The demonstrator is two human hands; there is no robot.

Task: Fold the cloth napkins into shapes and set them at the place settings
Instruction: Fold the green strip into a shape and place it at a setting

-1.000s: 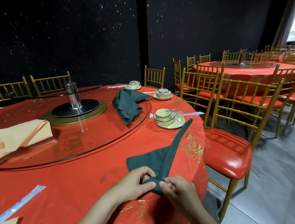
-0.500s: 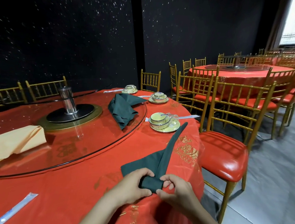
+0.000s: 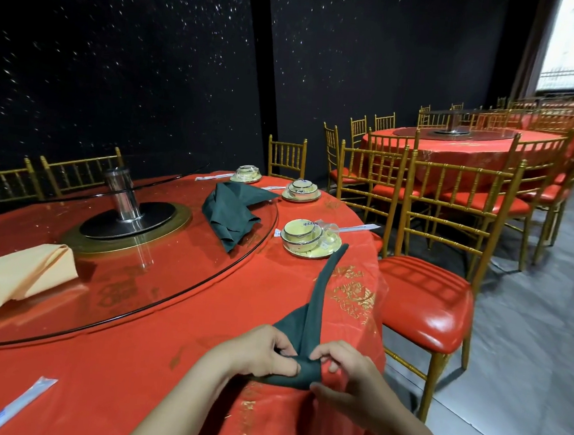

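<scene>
A dark green napkin [image 3: 312,308] lies on the red tablecloth [image 3: 165,352] near the table's front edge, folded into a long narrow point that reaches toward the nearest place setting [image 3: 306,238]. My left hand [image 3: 261,351] and my right hand [image 3: 348,380] both pinch the napkin's rolled near end, left hand on its left side, right hand on its right. A pile of green napkins [image 3: 232,213] rests on the glass turntable [image 3: 137,274]. Peach napkins [image 3: 16,275] lie on the turntable's left.
Two further bowl-and-plate settings [image 3: 301,191] stand along the far edge. Wrapped chopsticks [image 3: 15,405] lie at the front left. A gold chair with a red seat [image 3: 427,297] stands close on the right; several more chairs and another red table [image 3: 456,144] fill the back right.
The view has tilted down and right a little. Both hands have rolled the napkin's near end further, so the wide left flap looks smaller.
</scene>
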